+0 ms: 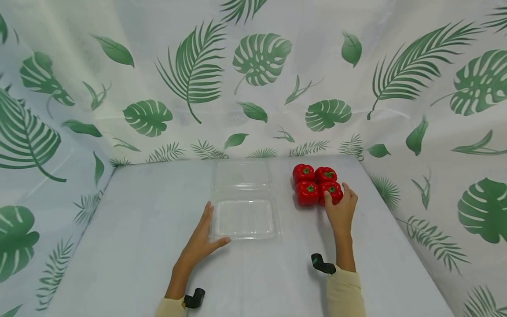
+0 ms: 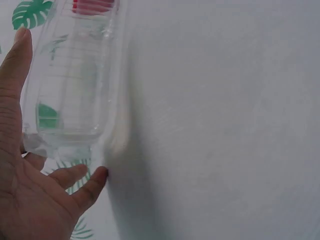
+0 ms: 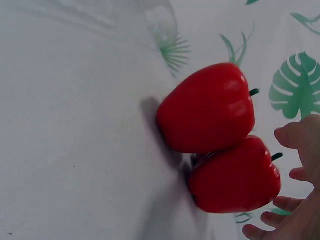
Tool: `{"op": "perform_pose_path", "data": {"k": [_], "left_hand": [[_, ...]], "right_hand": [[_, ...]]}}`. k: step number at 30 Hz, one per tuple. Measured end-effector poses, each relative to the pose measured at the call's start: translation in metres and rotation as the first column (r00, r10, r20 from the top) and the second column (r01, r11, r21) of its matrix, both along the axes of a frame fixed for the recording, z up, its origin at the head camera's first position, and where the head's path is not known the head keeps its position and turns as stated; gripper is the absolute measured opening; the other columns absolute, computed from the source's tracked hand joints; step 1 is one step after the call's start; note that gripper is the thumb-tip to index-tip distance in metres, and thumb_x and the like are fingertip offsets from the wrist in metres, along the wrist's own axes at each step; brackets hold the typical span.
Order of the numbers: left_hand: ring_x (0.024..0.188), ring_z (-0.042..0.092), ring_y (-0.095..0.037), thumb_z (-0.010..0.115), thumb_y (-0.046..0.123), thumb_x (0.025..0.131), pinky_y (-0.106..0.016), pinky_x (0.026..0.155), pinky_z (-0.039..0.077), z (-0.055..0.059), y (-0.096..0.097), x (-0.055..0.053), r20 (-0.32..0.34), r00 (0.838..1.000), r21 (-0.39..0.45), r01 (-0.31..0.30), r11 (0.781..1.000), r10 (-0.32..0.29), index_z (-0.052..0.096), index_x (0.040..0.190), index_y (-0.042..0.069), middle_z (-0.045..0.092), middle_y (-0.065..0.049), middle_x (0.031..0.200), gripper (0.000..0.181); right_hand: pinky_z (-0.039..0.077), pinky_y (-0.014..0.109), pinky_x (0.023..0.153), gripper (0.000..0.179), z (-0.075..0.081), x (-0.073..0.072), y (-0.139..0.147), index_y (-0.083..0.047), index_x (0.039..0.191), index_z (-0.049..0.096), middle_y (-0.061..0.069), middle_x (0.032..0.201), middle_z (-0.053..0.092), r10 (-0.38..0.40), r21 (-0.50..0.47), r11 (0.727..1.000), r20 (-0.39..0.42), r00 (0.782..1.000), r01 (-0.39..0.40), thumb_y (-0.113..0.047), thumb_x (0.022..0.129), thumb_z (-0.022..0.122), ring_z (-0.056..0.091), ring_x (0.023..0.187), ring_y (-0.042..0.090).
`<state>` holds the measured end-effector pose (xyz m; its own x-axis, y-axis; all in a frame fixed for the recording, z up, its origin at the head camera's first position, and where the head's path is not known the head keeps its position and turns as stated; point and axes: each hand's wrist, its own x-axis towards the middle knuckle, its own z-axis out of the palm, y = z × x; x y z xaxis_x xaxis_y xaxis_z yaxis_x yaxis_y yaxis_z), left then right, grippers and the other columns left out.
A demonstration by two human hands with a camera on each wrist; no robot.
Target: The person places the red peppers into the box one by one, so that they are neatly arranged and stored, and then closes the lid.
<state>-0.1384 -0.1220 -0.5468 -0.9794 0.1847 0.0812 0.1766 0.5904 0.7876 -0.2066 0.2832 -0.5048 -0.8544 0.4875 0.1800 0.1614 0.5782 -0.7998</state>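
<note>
A clear plastic clamshell box (image 1: 244, 219) lies spread out on the table, its lid (image 1: 242, 175) behind the base. My left hand (image 1: 200, 240) is at the base's left front corner, thumb and fingers spread apart; the left wrist view shows the box's wall (image 2: 107, 95) beside the fingers. To the right, several red bell peppers (image 1: 306, 193) with green stems stand in a close cluster. Over the front right pepper (image 1: 332, 189) reaches my right hand (image 1: 341, 211), thumb and fingers apart on either side. In the right wrist view, the fingertips (image 3: 257, 232) are near the lower pepper (image 3: 235, 180).
A white cloth covers the table (image 1: 138, 246). Behind and at both sides hangs a white curtain (image 1: 293, 26) with green leaf prints. Each wrist carries a small black camera mount, one on the left (image 1: 195, 298) and one on the right (image 1: 322, 265).
</note>
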Motion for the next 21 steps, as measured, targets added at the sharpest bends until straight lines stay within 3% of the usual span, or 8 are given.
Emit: {"op": "perform_pose_path", "data": {"k": [5,14,21], "left_hand": [[0.152,0.011,-0.033,0.083,0.044,0.074,-0.059,0.118,0.023,-0.007,0.002,0.001,-0.046,0.999,0.040,-0.020,0.999,0.022,0.010,0.157,0.006,0.003,-0.009,0.166,0.117],[0.151,0.011,-0.036,0.085,0.042,0.073,-0.061,0.114,0.028,-0.011,0.006,0.002,-0.043,0.998,0.086,-0.051,0.995,0.055,0.009,0.158,0.009,0.002,-0.009,0.166,0.119],[0.152,0.011,-0.034,0.087,0.039,0.071,-0.055,0.112,0.034,-0.013,0.006,0.002,-0.021,0.998,0.125,-0.050,0.991,0.053,0.008,0.158,0.012,0.002,-0.008,0.166,0.120]], "right_hand": [[0.032,0.062,0.112,0.070,-0.010,-0.001,0.003,0.002,0.150,0.028,0.031,0.147,0.032,0.045,-0.024,0.999,-0.027,0.999,-0.046,-0.022,0.094,0.062,0.033,0.139,0.045],[0.029,0.061,0.115,0.076,-0.023,-0.001,0.006,0.001,0.152,0.024,0.026,0.151,0.032,0.082,-0.100,0.991,-0.060,0.995,-0.088,-0.025,0.093,0.065,0.030,0.143,0.040],[0.040,0.058,0.109,0.078,-0.026,0.000,0.005,-0.003,0.153,0.023,0.021,0.154,0.032,0.069,-0.158,0.984,-0.066,0.995,-0.078,-0.031,0.093,0.065,0.034,0.142,0.036]]}}
